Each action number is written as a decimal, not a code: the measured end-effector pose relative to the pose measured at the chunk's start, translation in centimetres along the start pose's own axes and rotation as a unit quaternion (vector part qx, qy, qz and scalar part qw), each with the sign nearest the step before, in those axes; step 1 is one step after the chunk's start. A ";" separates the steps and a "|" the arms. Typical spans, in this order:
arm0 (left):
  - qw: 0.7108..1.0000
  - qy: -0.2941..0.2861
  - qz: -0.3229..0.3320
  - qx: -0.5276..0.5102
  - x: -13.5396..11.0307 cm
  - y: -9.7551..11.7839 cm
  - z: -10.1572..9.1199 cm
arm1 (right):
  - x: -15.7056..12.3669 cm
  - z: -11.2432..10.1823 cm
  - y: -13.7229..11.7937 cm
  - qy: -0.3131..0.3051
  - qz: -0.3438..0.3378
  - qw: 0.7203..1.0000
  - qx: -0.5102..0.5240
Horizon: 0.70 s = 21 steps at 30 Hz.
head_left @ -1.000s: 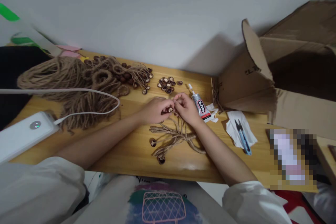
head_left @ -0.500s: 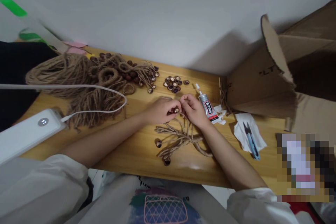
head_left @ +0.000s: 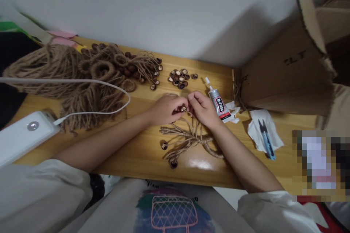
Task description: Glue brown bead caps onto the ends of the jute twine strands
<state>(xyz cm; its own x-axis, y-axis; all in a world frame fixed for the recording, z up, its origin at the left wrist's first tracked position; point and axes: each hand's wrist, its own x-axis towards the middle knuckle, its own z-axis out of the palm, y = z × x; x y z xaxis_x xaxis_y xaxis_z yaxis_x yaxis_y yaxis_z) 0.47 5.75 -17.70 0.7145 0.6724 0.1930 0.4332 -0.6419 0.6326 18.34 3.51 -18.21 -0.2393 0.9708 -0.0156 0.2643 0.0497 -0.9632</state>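
Observation:
My left hand (head_left: pixel 166 109) is closed, its fingertips pinching a small brown nut shell (head_left: pixel 183 109) with a pale inside. Right beside it, my right hand (head_left: pixel 203 110) is closed with thumb and finger together at the end of a thin strand of jute cord that runs to the shell; the fingers partly hide the contact. Below both hands lies a jute cord tassel (head_left: pixel 201 140) with a wrapped loop and loose strands. Two shells, one at the left (head_left: pixel 164 145) and one lower down (head_left: pixel 173 164), sit at strand ends. A tube of B-7000 glue (head_left: pixel 219 103) lies beside my right wrist.
Cut nut shells (head_left: pixel 179 78) are grouped behind my hands. Jute cord bundles (head_left: pixel 43 69) and wrapped rings cover the left. A white power bank (head_left: pixel 24 138) with a cable lies nearer. Thread snips (head_left: pixel 266 140) rest on tissue; a cardboard box (head_left: pixel 279 76) stands right.
The view has shifted slightly, with the box sitting farther right in the picture. Both hands keep nearly the same pose around the shell and strand, with small finger movements.

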 end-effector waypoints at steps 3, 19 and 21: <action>1.000 -0.001 -0.008 -0.007 0.0 0.0 0.0 | 0.0 0.0 -0.1 -0.002 0.006 1.000 -0.001; 0.945 0.062 -0.066 -0.314 0.1 -0.5 0.3 | 0.0 0.2 -0.1 -0.014 0.001 1.000 -0.009; 0.942 0.067 -0.069 -0.321 0.2 -0.5 0.2 | 0.0 0.2 -0.1 -0.015 0.006 1.000 -0.011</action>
<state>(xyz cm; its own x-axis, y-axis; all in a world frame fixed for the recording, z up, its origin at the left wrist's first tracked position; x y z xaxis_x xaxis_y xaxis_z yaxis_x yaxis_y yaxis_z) 0.51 6.10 -18.16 0.5807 0.8017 0.1416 0.0653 -0.2193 0.9735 18.10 3.49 -18.12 -0.2640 0.9638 -0.0361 0.2878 0.0430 -0.9567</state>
